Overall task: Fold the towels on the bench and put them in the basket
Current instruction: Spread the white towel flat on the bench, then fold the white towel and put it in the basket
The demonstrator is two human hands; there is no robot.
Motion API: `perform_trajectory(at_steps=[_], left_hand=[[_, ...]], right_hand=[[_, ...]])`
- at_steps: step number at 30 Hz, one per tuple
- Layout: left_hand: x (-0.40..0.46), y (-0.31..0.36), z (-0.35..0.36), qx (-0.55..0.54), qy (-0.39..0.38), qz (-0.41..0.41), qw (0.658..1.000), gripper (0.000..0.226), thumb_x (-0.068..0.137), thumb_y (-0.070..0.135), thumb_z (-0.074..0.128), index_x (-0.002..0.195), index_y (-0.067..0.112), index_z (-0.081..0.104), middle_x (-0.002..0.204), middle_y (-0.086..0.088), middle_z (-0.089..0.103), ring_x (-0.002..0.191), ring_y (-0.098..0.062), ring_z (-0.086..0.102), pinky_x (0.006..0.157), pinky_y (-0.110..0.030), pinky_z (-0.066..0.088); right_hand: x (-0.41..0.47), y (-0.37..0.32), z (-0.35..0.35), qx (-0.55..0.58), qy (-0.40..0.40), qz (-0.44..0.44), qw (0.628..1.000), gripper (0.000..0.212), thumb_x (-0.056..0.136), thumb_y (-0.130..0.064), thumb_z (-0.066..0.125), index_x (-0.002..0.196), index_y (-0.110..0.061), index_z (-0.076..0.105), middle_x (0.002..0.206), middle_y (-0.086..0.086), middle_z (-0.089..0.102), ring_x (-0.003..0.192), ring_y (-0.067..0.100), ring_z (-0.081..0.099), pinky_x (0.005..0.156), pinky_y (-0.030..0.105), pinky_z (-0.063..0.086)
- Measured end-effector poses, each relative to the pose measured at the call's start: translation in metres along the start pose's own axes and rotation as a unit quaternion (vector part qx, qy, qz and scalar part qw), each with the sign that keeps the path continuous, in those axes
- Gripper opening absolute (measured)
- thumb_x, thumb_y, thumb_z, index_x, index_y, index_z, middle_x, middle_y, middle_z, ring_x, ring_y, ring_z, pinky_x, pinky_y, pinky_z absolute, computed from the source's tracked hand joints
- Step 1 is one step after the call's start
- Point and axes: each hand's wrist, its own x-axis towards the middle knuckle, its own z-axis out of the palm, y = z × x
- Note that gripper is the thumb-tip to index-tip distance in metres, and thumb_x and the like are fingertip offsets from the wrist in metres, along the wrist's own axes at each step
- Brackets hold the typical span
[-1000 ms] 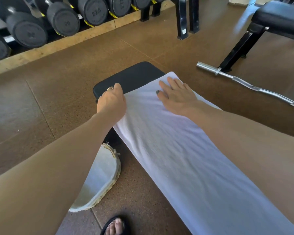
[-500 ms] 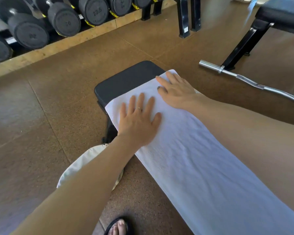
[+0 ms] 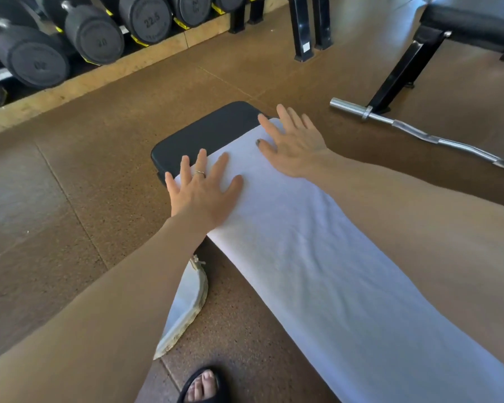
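towel (image 3: 317, 257), white, lies spread lengthwise along the black bench (image 3: 210, 132), covering most of the pad and leaving only the far end bare just beyond the fingertips of both hands. the left hand (image 3: 201, 190) rests flat on the towel's far left corner, fingers straight and splayed, a ring on one finger, the outer fingers reaching past the cloth edge onto the pad. the right hand (image 3: 294, 144) lies flat on the far right corner, fingers straight and spread, holding nothing. below the left forearm, on the floor beside the bench, sits a pale cloth-lined basket (image 3: 186, 303), mostly hidden by the arm, so its contents cannot be told. beyond the right hand a chrome barbell (image 3: 419, 132) lies on the floor; past the left hand stands a row of dumbbells (image 3: 93, 36).
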Motion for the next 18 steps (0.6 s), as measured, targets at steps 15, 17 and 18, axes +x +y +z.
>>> perform_trajectory(at_steps=[15,17,18], left_hand=[[-0.215,0.135,0.012,0.003,-0.110,0.222,0.969,0.072,0.099,0.068,0.016,0.159,0.037,-0.007,0.168,0.001,-0.017,0.154,-0.026,-0.013,0.123,-0.055,0.001],[-0.228,0.134,0.015,0.027,-0.091,0.209,0.973,0.072,0.100,0.066,0.020,0.160,0.033,-0.003,0.168,-0.003,-0.011,0.154,-0.029,-0.008,0.122,-0.055,0.005],[-0.236,0.134,0.012,0.022,-0.068,0.212,0.975,0.071,0.100,0.063,0.025,0.159,0.029,0.005,0.168,-0.007,0.000,0.154,-0.031,0.001,0.122,-0.053,0.011]], right_hand=[[-0.330,0.046,-0.030,0.021,-0.035,0.152,0.987,0.070,0.095,-0.055,0.002,0.157,-0.031,0.024,0.163,0.013,0.022,0.149,0.034,0.021,0.117,0.044,0.022],[-0.369,0.052,-0.028,0.029,-0.051,0.170,0.984,0.059,0.101,-0.048,0.013,0.156,-0.027,0.025,0.163,0.013,0.019,0.148,0.034,0.019,0.116,0.045,0.022],[-0.385,0.054,-0.028,0.039,-0.041,0.175,0.983,0.054,0.104,-0.044,0.022,0.154,-0.025,0.028,0.160,0.012,0.023,0.147,0.034,0.022,0.116,0.044,0.023]])
